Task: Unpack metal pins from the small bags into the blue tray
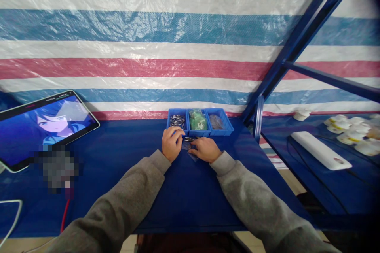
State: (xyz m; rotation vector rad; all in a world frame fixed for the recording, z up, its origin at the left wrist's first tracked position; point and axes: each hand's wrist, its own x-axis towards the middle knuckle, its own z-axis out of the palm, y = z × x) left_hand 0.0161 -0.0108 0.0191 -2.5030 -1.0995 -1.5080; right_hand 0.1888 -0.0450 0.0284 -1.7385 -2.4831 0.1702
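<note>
Three small blue bins stand side by side on the blue table. Dark metal screw-like pieces (pixel 177 121) fill the left bin (pixel 186 126), green and clear plastic packets (pixel 198 120) the middle one, and clear bags (pixel 216 121) the right one. My left hand (pixel 171 144) is at the front edge of the left bin, fingers bent and thumb apart from them. Just in front of the middle bin, my right hand (pixel 207 150) pinches a small clear plastic bag (pixel 187 145) lying on the table. Several dark slim pieces (pixel 189 139) lie by its top edge.
A tablet (pixel 50 126) with a lit screen leans at the left, near a red cable (pixel 64 215). A blue metal frame (pixel 279 71) rises at the right. Beyond it, a second table holds a white oblong device (pixel 320 150) and several white round parts (pixel 353 130).
</note>
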